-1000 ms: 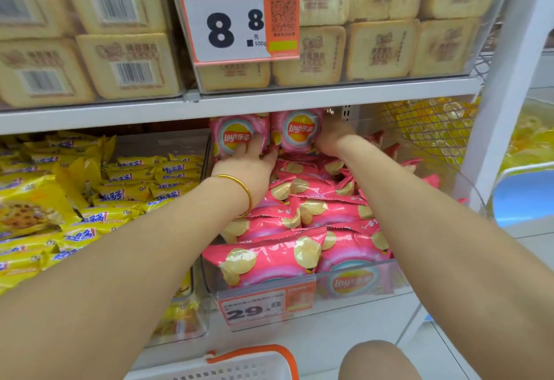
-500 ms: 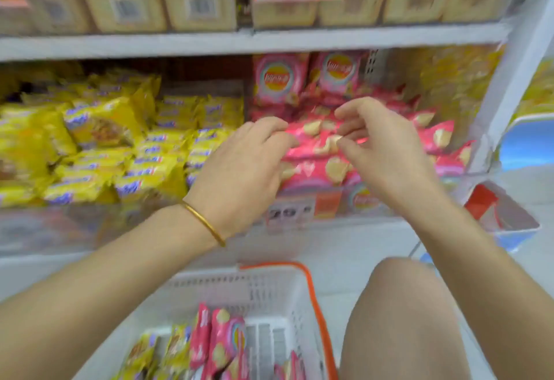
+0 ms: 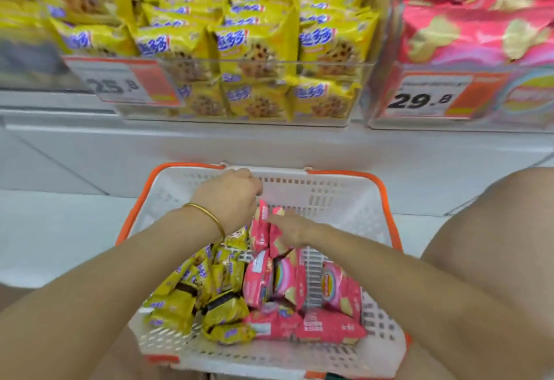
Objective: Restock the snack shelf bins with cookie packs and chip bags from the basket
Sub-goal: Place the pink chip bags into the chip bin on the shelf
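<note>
Head view, looking down from a shelf (image 3: 209, 146) front to a basket (image 3: 338, 197) on the floor.

**Writing.** The price tag (image 3: 120, 84) on the left clear bin (image 3: 356, 92) reads "25.8". The tag (image 3: 419, 99) on the right clear bin (image 3: 386, 50) reads "29.8". The smaller print on both is blurred. The yellow cookie packs (image 3: 254, 47) carry blue Chinese lettering above a pictured chocolate-chip cookie. One pink chip bag (image 3: 335, 286) in the basket shows a round red-and-yellow logo, its lettering too soft to read.

**Containers.** The left bin is stacked high with the yellow packs. The right bin holds pink chip bags (image 3: 467, 29) printed with pale crisps. The basket is white lattice with an orange rim and stands just below the shelf. Loose yellow packs (image 3: 209, 295) lie in its left half and pink bags (image 3: 299, 325) in its right half. Two further pink bags (image 3: 263, 227) stand on edge near its middle.

**Hands.** The left hand (image 3: 230, 197), with a gold bangle (image 3: 207, 215) at the wrist, is knuckles-up over the basket's far wall. Its fingers curl downward out of sight, so its grip cannot be told. The right hand (image 3: 292, 227) reaches leftward, its fingers on the tops of the two upright pink bags. Whether this grip is closed on them cannot be told. A bare knee (image 3: 479, 230) fills the right edge.
</note>
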A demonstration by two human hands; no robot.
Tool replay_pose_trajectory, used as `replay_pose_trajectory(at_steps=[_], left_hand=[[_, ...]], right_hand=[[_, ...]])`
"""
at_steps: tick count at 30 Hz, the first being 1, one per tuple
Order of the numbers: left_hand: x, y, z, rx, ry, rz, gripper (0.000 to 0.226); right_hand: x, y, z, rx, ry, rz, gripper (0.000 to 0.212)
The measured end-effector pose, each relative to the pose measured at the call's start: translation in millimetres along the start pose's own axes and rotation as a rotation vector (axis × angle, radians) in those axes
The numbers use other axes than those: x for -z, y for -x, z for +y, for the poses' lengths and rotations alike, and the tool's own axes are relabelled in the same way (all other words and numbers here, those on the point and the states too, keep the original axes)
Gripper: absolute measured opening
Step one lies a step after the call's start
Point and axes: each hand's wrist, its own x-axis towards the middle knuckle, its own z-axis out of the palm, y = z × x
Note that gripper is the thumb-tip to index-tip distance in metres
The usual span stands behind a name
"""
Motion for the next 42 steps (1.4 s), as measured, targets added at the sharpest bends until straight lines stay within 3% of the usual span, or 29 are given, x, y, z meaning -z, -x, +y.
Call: replay_pose_trajectory(at_steps=[2,5,9,13,15,19,21,22,24,25,27,30,31,33,36,38,40,42], left_hand=[[-6,-4,-5,0.033,0.035,-0.009,0.031],[-13,-6,-10,0.054,0.085,-0.039,0.03],[-19,-9,-11,0.069,0.135,-0.064,0.031],[-23,-11,-6,0.11,0.285,-0.128,0.029],[-22,-10,2,0.236,0.558,-0.155,0.03],[-9,-4,22,0.671,1.518,-0.344,0.051],[-2,-2,30,0.699,1.796,-0.4,0.062],[1,-1,35,0.649,1.847,-0.377,0.056],[7,3,44,0.54,1.799,-0.253,0.042],[9,5,48,0.503,1.763,-0.194,0.043],[16,12,49,0.422,1.754,-0.155,0.049],[37,24,52,0.213,1.717,-0.134,0.067],[45,27,54,0.149,1.671,-0.118,0.07],[61,32,62,0.057,1.629,-0.078,0.07],[88,37,77,-0.049,1.607,-0.018,0.073],[106,36,86,-0.138,1.545,-0.002,0.069],[127,30,96,-0.194,1.47,0.018,0.065],[156,21,106,-0.204,1.353,0.077,0.061]], right_hand=[[-25,-18,-3,-0.085,-0.105,0.008,0.053],[-50,-29,5,-0.229,-0.18,0.195,0.044],[-42,-22,23,-0.39,-0.224,0.273,0.044],[0,6,35,-0.287,-0.278,0.26,0.025],[29,32,33,-0.165,-0.218,0.272,0.042],[67,103,16,0.182,0.008,0.514,0.039],[68,136,7,0.371,0.217,0.704,0.036],[67,150,5,0.444,0.281,0.754,0.03],[65,174,9,0.526,0.248,0.737,0.022],[68,188,8,0.523,0.097,0.716,0.025],[74,207,15,0.433,-0.25,0.786,0.028],[90,225,26,0.249,-0.47,0.949,0.019],[94,230,27,0.188,-0.53,0.909,0.017],[99,240,25,0.172,-0.735,0.749,0.032],[104,259,14,0.289,-1.1,0.602,0.031],[109,272,12,0.359,-1.175,0.584,0.042],[118,282,19,0.369,-1.175,0.719,0.052],[136,294,34,0.293,-1.086,1.08,0.056]])
